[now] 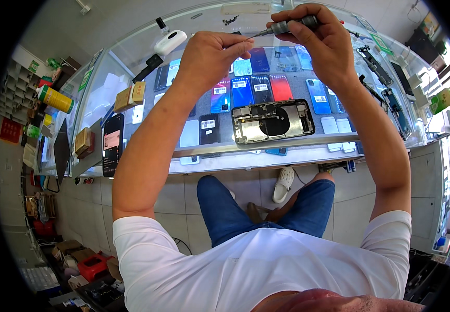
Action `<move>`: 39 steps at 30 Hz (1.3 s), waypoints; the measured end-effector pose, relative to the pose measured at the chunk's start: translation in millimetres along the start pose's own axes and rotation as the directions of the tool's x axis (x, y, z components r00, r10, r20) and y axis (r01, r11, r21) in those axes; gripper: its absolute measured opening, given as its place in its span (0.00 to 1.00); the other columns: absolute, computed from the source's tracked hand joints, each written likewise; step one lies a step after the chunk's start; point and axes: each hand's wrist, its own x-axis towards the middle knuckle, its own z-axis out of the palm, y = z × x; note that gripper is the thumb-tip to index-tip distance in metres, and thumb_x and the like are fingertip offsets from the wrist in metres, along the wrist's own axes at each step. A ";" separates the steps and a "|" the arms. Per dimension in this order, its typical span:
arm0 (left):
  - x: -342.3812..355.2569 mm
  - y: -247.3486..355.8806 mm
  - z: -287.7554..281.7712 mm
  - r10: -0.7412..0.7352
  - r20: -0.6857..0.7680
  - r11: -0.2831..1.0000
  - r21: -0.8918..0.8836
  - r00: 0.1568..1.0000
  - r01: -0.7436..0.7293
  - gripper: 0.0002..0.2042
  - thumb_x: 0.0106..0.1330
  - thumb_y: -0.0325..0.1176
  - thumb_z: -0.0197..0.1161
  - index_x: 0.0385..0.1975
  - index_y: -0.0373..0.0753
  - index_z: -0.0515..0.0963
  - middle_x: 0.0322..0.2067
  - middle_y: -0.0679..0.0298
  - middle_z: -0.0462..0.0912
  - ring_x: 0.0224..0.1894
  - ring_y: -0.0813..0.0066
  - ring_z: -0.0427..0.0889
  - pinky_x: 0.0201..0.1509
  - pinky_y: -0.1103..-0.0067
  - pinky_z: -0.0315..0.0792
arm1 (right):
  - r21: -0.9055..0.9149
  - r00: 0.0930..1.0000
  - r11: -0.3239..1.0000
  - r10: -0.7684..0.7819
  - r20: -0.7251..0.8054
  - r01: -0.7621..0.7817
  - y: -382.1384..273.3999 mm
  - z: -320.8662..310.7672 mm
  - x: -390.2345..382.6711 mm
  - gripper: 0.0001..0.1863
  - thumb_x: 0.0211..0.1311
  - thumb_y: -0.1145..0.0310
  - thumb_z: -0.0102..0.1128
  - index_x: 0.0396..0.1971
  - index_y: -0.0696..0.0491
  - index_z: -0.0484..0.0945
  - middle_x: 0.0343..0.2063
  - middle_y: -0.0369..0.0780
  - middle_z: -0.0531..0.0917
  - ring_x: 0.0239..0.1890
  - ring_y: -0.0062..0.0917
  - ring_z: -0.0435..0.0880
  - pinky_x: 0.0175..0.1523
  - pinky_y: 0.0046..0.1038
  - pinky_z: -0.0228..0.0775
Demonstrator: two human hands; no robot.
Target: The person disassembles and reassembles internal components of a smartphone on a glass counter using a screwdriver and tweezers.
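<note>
My right hand (326, 39) grips the grey handle of a precision screwdriver (287, 27) above the far part of the glass counter. Its thin shaft slants down and left to the fingertips of my left hand (214, 54). Those fingertips are pinched together at the screwdriver's tip; whatever sits between them is too small to make out. Nearer to me, an opened phone (273, 121) lies on the glass by the front edge, its inner parts and a black round coil showing. Neither hand touches it.
Under the glass counter (225, 151) several phones lie in rows. On the left stand a lit phone (112, 145), small cardboard boxes (129, 96) and a white rounded case (170, 41). Dark phone parts (374, 66) and a green bottle (441, 101) are at the right.
</note>
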 end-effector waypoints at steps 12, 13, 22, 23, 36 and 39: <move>-0.5 -4.4 3.7 0.074 -0.027 0.995 0.064 0.997 -0.072 0.12 0.75 0.39 0.72 0.52 0.43 0.92 0.33 0.65 0.94 0.17 0.86 0.74 0.21 0.85 0.69 | -0.032 1.000 0.999 -0.004 0.031 0.005 -4.4 3.6 -2.8 0.07 0.79 0.80 0.57 0.52 0.60 0.75 0.50 0.44 0.88 0.49 0.22 0.88 0.60 0.28 0.84; -0.1 -4.3 4.0 0.073 -0.025 0.996 0.063 0.997 -0.071 0.12 0.75 0.39 0.72 0.52 0.43 0.92 0.33 0.65 0.94 0.17 0.86 0.74 0.21 0.85 0.69 | -0.043 1.000 0.999 -0.006 0.030 0.008 -2.1 2.2 -2.6 0.07 0.79 0.80 0.57 0.52 0.60 0.75 0.49 0.44 0.88 0.49 0.22 0.88 0.60 0.28 0.84; 0.0 -5.6 4.7 0.069 -0.030 0.995 0.080 0.997 -0.066 0.12 0.75 0.39 0.72 0.52 0.43 0.92 0.33 0.65 0.94 0.17 0.87 0.75 0.21 0.86 0.68 | -0.081 0.999 0.996 -0.032 0.035 0.035 1.8 0.5 -2.5 0.07 0.79 0.80 0.57 0.51 0.60 0.75 0.49 0.44 0.88 0.49 0.22 0.87 0.59 0.27 0.84; -0.4 -6.2 4.4 0.067 -0.031 0.995 0.080 0.997 -0.064 0.12 0.75 0.39 0.72 0.52 0.43 0.92 0.33 0.65 0.94 0.17 0.87 0.75 0.21 0.86 0.68 | -0.086 0.999 0.996 -0.027 0.033 0.030 -4.1 3.4 -3.7 0.07 0.79 0.80 0.57 0.51 0.60 0.75 0.48 0.44 0.88 0.49 0.22 0.87 0.59 0.27 0.84; -0.4 -5.7 4.7 0.075 -0.030 0.990 0.120 0.997 -0.071 0.12 0.76 0.39 0.71 0.53 0.44 0.92 0.34 0.65 0.95 0.18 0.87 0.75 0.22 0.86 0.70 | -0.103 0.999 0.994 0.033 0.000 -0.033 -3.6 2.7 -1.5 0.07 0.79 0.79 0.59 0.52 0.59 0.76 0.47 0.42 0.88 0.47 0.20 0.87 0.58 0.26 0.84; 1.1 -5.0 5.0 0.083 -0.029 0.990 0.117 0.996 -0.079 0.14 0.74 0.40 0.73 0.54 0.43 0.91 0.32 0.66 0.93 0.18 0.87 0.76 0.23 0.86 0.70 | -0.028 1.000 0.999 -0.025 0.011 0.026 7.9 -2.5 -0.1 0.08 0.79 0.78 0.59 0.52 0.59 0.75 0.47 0.42 0.88 0.47 0.20 0.87 0.58 0.27 0.85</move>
